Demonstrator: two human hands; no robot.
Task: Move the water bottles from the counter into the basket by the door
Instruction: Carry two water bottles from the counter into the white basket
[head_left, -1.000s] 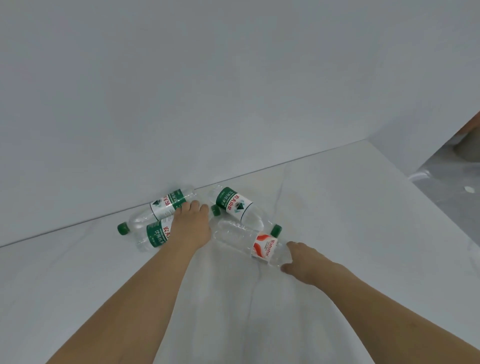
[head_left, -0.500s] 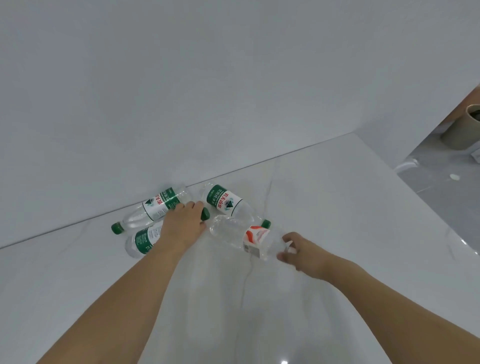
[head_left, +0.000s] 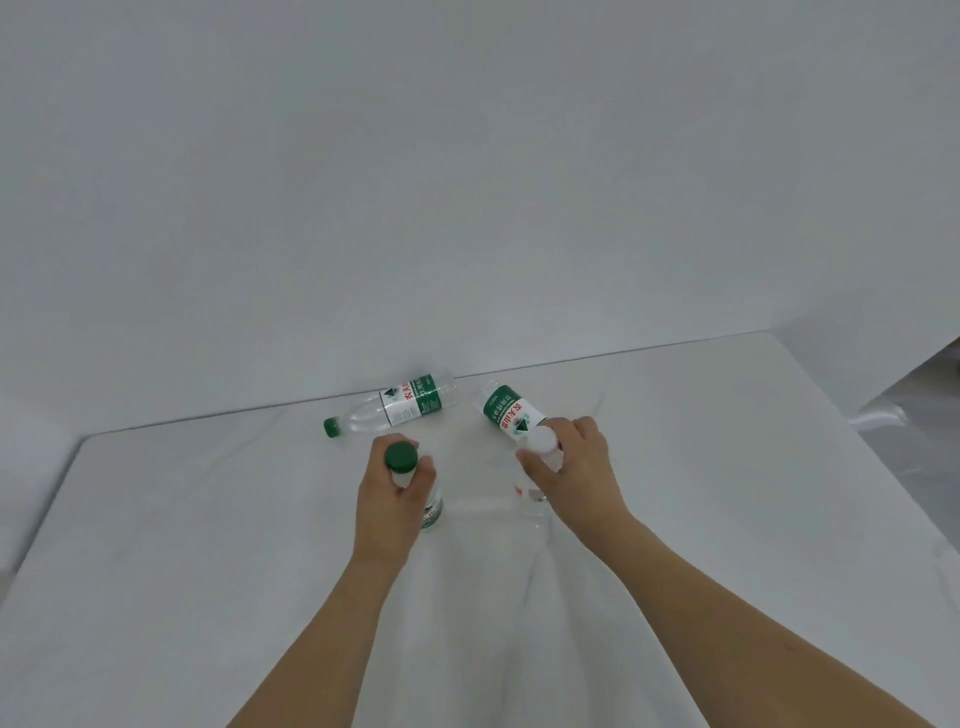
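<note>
Pickup step: my left hand (head_left: 387, 493) is gripping a green-capped bottle (head_left: 401, 457) by the neck, my right hand (head_left: 576, 473) a white-capped bottle (head_left: 541, 440) — two bottles (head_left: 402, 406) are lying on the counter (head_left: 208, 519); basket unseen, carrying comes next

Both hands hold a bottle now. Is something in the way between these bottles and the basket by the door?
It cannot be judged: no basket or door is in view. The left hand grips the green-capped bottle, the right hand the white-capped bottle. Nearby, only two bottles lie by the wall.

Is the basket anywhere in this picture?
No, only the white counter, four bottles and the two hands show; no basket or door appears.
</note>
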